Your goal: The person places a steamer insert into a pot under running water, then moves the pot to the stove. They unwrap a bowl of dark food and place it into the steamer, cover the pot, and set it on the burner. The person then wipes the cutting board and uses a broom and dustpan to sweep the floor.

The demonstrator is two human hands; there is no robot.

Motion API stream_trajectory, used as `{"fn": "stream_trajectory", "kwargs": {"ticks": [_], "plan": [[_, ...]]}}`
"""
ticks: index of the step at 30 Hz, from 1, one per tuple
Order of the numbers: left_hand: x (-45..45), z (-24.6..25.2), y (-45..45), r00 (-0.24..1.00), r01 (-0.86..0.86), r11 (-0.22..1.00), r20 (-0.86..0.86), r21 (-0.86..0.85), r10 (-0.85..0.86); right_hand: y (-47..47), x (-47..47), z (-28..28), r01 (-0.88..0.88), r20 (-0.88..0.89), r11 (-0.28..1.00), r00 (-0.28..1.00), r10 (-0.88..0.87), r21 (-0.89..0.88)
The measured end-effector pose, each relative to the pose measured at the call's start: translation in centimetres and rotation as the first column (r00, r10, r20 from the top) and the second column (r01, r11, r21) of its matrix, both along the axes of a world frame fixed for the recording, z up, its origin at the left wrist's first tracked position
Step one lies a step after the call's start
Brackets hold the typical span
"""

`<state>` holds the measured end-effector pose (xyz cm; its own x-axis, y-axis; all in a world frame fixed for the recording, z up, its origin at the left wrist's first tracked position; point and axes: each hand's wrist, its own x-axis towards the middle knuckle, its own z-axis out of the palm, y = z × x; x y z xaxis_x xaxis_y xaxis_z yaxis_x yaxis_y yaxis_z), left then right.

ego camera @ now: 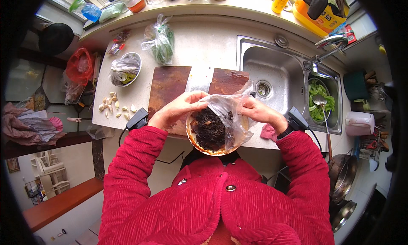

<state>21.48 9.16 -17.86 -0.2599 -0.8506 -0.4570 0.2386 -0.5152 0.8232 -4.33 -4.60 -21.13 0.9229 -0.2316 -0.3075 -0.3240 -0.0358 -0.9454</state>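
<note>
A round bowl (191,138) of dark, shredded food (208,128) stands at the counter's front edge, its rim smeared reddish brown. Over its right part lies a clear plastic bag (236,117). My left hand (181,108) pinches the bag's left edge between thumb and fingers, above the bowl's rear rim. On the other side, my right hand (259,111) grips the bag's right part, its fingertips partly behind the plastic. Behind the bowl is a dark wooden cutting board (169,88) with a wide cleaver blade (200,79) across it.
Garlic cloves (117,104), a bowl with bagged greens (137,61) and a bag of green vegetables (162,44) are on the left counter. At right are a steel sink (271,63), a faucet (328,53), leafy greens (318,95) with a ladle (319,100), and a pink cloth (268,132).
</note>
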Motion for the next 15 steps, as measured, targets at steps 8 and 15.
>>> {"fn": "stream_trajectory", "kwargs": {"ticks": [8, 15], "plan": [[-0.4, -0.2, -2.8, 0.971, -0.019, 0.981, 0.230, -0.191, 0.063, -0.8, 1.1, -0.3, -0.087, 0.061, 0.981, 0.993, 0.098, -0.172], [-2.3, -1.5, -6.5, 0.894, 0.149, 0.955, 0.448, -0.255, -0.020, -1.3, 3.0, 0.0, -0.243, -0.052, 0.861, 0.968, 0.247, -0.447]]}}
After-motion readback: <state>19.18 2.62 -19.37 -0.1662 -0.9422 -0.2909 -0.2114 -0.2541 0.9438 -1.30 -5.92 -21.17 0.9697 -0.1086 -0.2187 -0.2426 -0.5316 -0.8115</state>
